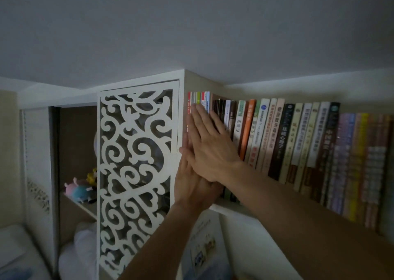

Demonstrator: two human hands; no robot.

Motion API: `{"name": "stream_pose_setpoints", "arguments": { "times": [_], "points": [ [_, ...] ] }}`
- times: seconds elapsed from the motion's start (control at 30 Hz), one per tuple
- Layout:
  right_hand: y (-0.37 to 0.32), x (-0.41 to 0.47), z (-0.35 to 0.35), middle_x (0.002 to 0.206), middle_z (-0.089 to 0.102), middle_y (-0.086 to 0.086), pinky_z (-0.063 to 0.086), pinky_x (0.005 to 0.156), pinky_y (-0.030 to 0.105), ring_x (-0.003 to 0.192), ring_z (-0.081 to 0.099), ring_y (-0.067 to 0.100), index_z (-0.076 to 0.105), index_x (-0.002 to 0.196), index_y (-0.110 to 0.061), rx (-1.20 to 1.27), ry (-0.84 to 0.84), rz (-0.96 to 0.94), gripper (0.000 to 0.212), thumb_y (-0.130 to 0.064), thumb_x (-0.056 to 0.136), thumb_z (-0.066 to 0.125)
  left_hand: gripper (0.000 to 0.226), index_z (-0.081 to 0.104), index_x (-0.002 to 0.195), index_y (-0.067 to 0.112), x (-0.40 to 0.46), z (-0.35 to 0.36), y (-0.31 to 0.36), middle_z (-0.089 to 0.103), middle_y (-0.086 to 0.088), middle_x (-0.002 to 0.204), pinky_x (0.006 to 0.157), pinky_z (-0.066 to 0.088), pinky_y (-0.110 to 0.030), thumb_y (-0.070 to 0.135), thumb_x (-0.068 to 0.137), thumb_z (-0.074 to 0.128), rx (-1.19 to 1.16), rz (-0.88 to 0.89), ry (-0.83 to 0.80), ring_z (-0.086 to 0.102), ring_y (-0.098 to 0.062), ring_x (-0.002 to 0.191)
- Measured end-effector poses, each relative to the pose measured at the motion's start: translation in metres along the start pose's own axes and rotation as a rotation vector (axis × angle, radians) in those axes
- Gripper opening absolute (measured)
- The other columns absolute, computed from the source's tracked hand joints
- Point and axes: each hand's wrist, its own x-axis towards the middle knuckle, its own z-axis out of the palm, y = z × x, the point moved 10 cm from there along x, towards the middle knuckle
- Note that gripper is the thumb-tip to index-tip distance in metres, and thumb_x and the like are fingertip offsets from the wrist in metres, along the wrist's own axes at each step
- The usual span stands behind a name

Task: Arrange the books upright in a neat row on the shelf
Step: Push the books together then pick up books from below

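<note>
Left hand point(193, 181) & right hand point(210, 149), both flat w/ straight fingers, overlap and press the spines of the thin books point(198, 98) at the row's far-left end, ~10 o'clock from centre. Looks like the squaring-up step. Next, prob: push them flush w/ the taller books point(283, 139) running to 3 o'clock on the shelf point(226, 208).

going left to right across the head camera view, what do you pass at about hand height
plush toys → white scrollwork panel → left hand → right hand → orange book → black book → purple books
</note>
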Motion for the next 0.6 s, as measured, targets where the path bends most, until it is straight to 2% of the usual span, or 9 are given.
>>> {"name": "stream_pose_setpoints", "arguments": {
  "times": [0.07, 0.17, 0.23, 0.3, 0.4, 0.47, 0.53, 0.6],
  "points": [
    [-0.004, -0.026, -0.014, 0.17, -0.008, 0.014, -0.002, 0.127, 0.05, 0.156, -0.014, 0.028, 0.008, 0.162, -0.008, 0.047, -0.035, 0.004, 0.074, -0.055, 0.105, 0.015, 0.077, -0.01, 0.163, 0.015, -0.005, 0.0, -0.003, -0.001, -0.016, 0.171, 0.127, 0.015, -0.054, 0.054, 0.104, 0.021, -0.114, -0.019, -0.022, 0.003, -0.033, 0.158],
    [0.024, -0.084, -0.07, 0.169, 0.013, 0.013, 0.007, 0.127, 0.053, 0.158, 0.003, 0.03, 0.029, 0.159, -0.013, 0.121, 0.14, 0.147, 0.067, -0.049, 0.103, 0.036, 0.081, -0.007, 0.161, 0.001, -0.01, 0.002, -0.003, -0.013, -0.021, 0.169, 0.129, 0.009, -0.052, 0.058, 0.107, 0.011, -0.076, -0.023, -0.074, -0.011, -0.034, 0.158],
    [0.057, -0.135, -0.101, 0.168, 0.019, 0.014, 0.012, 0.126, 0.055, 0.157, 0.007, 0.031, 0.036, 0.156, -0.013, 0.111, 0.247, 0.271, 0.065, -0.046, 0.1, 0.042, 0.09, -0.017, 0.159, 0.003, -0.01, -0.002, -0.007, -0.025, -0.014, 0.168, 0.129, 0.008, -0.049, 0.066, 0.105, 0.019, -0.149, -0.109, -0.073, -0.02, -0.026, 0.157],
    [0.096, -0.183, -0.113, 0.168, 0.018, 0.015, 0.012, 0.125, 0.059, 0.157, 0.005, 0.034, 0.039, 0.155, -0.015, 0.036, 0.256, 0.385, 0.067, -0.048, 0.098, 0.043, 0.098, -0.023, 0.159, 0.01, -0.012, -0.001, -0.007, -0.031, -0.006, 0.167, 0.129, 0.009, -0.05, 0.069, 0.102, 0.032, -0.231, -0.166, -0.089, -0.024, -0.019, 0.155],
    [0.148, -0.225, -0.102, 0.17, -0.001, 0.018, 0.01, 0.117, 0.074, 0.154, -0.005, 0.047, 0.025, 0.161, -0.03, -0.041, 0.113, 0.559, 0.08, -0.066, 0.092, 0.04, 0.101, -0.024, 0.158, 0.011, -0.012, -0.003, -0.001, -0.033, -0.004, 0.166, 0.129, 0.006, -0.051, 0.068, 0.101, 0.037, -0.239, -0.208, -0.093, -0.027, -0.018, 0.154],
    [0.172, -0.238, -0.089, 0.168, -0.017, 0.018, 0.015, 0.11, 0.081, 0.15, -0.008, 0.055, 0.007, 0.161, -0.044, 0.059, 0.038, 0.684, 0.089, -0.083, 0.087, 0.038, 0.101, -0.024, 0.159, 0.013, -0.012, -0.005, 0.001, -0.032, -0.004, 0.166, 0.129, 0.005, -0.05, 0.068, 0.101, 0.037, -0.251, -0.251, -0.09, -0.026, -0.019, 0.154],
    [0.181, -0.242, -0.069, 0.164, -0.03, 0.016, 0.021, 0.11, 0.079, 0.149, -0.007, 0.058, -0.008, 0.154, -0.057, 0.279, -0.024, 0.789, 0.108, -0.093, 0.067, 0.044, 0.101, -0.023, 0.16, 0.019, -0.014, -0.009, 0.004, -0.033, -0.001, 0.166, 0.127, 0.004, -0.047, 0.072, 0.098, 0.038, -0.283, -0.301, -0.084, -0.023, -0.02, 0.155],
    [0.177, -0.236, -0.051, 0.161, -0.034, 0.015, 0.028, 0.109, 0.074, 0.147, 0.0, 0.061, -0.016, 0.15, -0.061, 0.396, -0.045, 0.822, 0.123, -0.095, 0.052, 0.049, 0.1, -0.018, 0.161, 0.025, -0.016, -0.012, 0.004, -0.029, 0.0, 0.168, 0.119, 0.004, -0.041, 0.077, 0.095, 0.037, -0.29, -0.358, -0.07, -0.016, -0.021, 0.157]
  ]
}}
